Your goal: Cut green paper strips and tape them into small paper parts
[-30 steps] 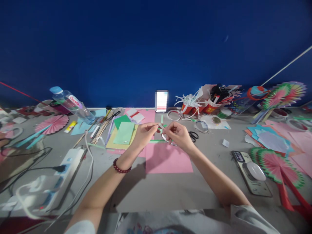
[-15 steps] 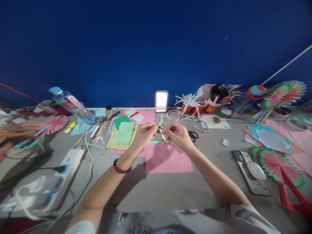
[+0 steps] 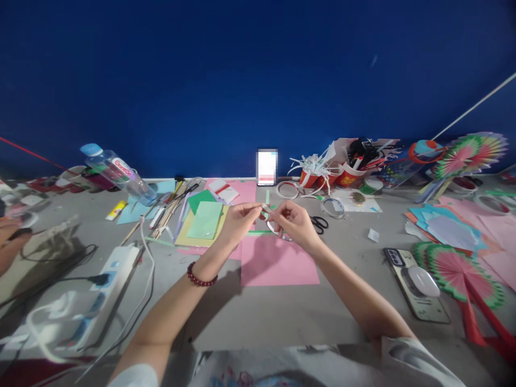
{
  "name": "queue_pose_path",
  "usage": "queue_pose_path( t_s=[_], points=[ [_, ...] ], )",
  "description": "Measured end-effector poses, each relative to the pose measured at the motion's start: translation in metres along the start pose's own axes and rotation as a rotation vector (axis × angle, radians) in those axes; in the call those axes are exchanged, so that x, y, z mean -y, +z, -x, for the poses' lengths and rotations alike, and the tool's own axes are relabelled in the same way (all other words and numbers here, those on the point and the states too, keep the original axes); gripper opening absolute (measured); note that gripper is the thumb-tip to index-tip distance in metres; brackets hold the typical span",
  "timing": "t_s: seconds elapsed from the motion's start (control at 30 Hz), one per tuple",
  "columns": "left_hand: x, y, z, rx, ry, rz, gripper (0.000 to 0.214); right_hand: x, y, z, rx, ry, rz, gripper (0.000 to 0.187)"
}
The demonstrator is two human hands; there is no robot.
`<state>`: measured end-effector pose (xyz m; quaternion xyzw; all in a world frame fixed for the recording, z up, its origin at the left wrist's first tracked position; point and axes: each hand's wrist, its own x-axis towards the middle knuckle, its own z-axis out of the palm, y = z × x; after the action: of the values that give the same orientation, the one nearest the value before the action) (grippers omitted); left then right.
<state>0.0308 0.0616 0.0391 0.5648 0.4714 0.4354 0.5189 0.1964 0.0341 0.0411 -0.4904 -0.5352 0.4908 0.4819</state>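
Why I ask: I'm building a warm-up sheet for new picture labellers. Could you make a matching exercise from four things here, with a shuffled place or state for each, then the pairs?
Things:
1. left hand
2. front pink sheet
3. clear bottle
4. white oval object

Places and states:
A. tilted, with a blue cap
B. lying on a phone
C. pinching something small, beaded bracelet at its wrist
D. flat on the grey table

Pairs: 1-C, 2-D, 3-A, 4-B
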Motion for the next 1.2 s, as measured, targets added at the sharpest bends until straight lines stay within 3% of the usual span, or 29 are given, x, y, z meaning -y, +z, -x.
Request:
queue_pose_path(
  t_s=[0.37, 0.57, 1.0, 1.2],
  points=[
    [-0.002, 0.000, 0.000, 0.037, -0.006, 0.042, 0.027, -0.004, -0.001, -0.001, 0.002, -0.013, -0.011, 0.040],
    [-0.004, 0.003, 0.002, -0.018, 0.000, -0.003, 0.030, -0.006, 0.000, -0.002, 0.013, -0.017, -0.001, 0.038],
    [0.002, -0.001, 0.000, 0.065, 0.030, -0.040, 0.030, -0.009, -0.003, -0.004, 0.023, -0.036, 0.034, 0.036],
    [0.000, -0.001, 0.001, 0.048, 0.030, -0.065, 0.032, -0.010, -0.002, -0.004, 0.028, -0.035, 0.049, 0.035]
  ],
)
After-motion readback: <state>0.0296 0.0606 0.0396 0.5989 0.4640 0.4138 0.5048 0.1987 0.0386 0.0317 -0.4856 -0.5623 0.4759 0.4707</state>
